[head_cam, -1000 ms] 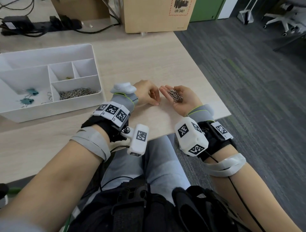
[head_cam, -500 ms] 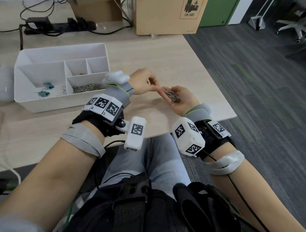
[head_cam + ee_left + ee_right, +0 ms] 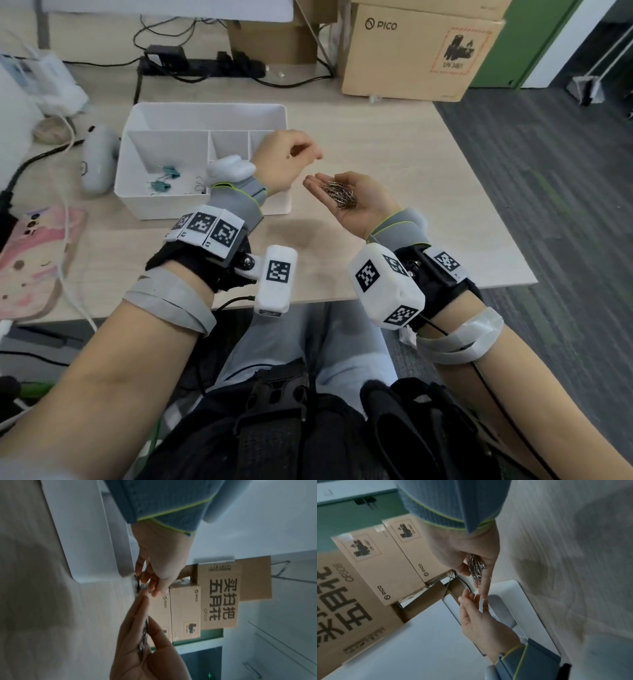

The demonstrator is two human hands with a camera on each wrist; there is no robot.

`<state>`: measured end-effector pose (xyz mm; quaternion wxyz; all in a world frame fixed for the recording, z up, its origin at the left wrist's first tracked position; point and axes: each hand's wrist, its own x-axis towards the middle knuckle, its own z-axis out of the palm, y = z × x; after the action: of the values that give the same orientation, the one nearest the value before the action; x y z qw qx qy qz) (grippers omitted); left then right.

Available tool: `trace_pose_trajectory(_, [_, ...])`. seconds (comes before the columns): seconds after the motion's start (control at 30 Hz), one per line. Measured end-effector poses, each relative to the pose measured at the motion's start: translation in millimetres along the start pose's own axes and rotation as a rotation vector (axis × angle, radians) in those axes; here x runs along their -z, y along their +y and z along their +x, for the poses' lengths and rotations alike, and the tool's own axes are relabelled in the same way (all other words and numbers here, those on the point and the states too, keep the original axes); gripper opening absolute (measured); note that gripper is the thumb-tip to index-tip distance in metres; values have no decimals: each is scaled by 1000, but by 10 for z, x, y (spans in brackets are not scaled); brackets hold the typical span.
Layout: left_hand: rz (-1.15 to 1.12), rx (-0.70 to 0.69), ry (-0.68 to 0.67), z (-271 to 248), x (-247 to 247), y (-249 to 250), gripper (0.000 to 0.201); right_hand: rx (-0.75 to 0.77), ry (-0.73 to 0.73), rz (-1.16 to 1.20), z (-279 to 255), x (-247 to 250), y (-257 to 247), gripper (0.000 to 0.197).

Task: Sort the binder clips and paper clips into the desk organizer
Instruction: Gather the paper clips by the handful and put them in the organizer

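Palm up and open, the right hand (image 3: 359,209) cradles a heap of paper clips (image 3: 337,195) beside the desk organizer (image 3: 205,109). The left hand (image 3: 282,161) hovers relaxed, apparently empty. Clips look light, slippery, tangle-prone; pinch from the heap's top.

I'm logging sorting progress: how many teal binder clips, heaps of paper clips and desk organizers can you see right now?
Teal binder clips: 2
Paper clip heaps in view: 1
Desk organizers: 1
Total: 4
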<state>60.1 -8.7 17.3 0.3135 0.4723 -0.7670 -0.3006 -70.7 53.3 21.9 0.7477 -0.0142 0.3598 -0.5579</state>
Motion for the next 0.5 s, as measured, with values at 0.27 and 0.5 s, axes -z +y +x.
trace_pose_trajectory(0.27, [-122, 98, 294, -156, 523, -553, 30, -70, -80, -139, 210, -517, 285, 29])
trace_pose_trajectory(0.5, [-205, 150, 289, -184, 650, -780, 36, -72, -66, -261, 411, -787, 474, 31])
